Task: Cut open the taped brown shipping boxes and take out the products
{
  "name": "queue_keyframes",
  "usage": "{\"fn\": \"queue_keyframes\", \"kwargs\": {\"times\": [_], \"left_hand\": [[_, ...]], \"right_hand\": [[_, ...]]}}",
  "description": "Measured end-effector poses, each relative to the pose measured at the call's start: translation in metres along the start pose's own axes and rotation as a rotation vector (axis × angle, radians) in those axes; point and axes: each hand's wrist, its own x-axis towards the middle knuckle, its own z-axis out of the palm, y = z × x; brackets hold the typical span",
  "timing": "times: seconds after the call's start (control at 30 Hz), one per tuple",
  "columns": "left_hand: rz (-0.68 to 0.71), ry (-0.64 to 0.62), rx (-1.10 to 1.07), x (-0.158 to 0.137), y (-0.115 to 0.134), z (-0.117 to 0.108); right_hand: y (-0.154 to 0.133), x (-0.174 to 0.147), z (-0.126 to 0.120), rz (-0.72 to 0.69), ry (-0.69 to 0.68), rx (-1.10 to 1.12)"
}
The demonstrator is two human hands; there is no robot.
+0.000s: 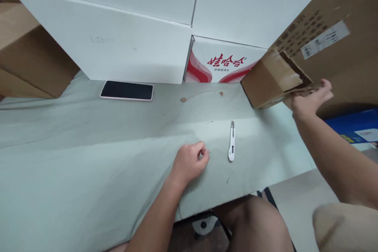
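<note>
My left hand [190,161] rests on the pale green cloth [118,173] with its fingers curled in, and nothing shows between them. To its right lies a white utility knife [232,143], with a short length of blade showing at the far end. At the right, my right hand [308,100] is at the near rim of a small open-topped cardboard box [265,84], its fingers bent over the flap there. The inside of that box is mostly hidden from me.
A phone [126,91] lies before the stacked white boxes [132,43]. One white box with red print [223,63] stands below them. Two cardboard scraps [183,99] lie nearby. Large cartons [339,59] flank both sides, and a blue box [354,126] sits at right.
</note>
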Motion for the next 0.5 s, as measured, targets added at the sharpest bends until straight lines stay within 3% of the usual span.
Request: {"fn": "queue_keyframes", "kwargs": {"times": [0.1,0.2,0.37,0.5], "left_hand": [[-0.002,0.006,-0.038,0.000,-0.001,-0.004],[-0.015,0.020,-0.062,-0.002,-0.001,-0.008],[-0.019,0.042,-0.075,-0.005,-0.001,-0.012],[-0.017,0.075,-0.100,-0.007,-0.002,-0.017]], "right_hand": [[0.000,-0.005,0.027,0.217,-0.084,0.180],[0.001,-0.007,0.051,0.276,-0.251,0.220],[-0.002,-0.005,0.079,0.176,-0.536,0.196],[-0.011,-0.020,0.084,0.056,-0.751,0.124]]}}
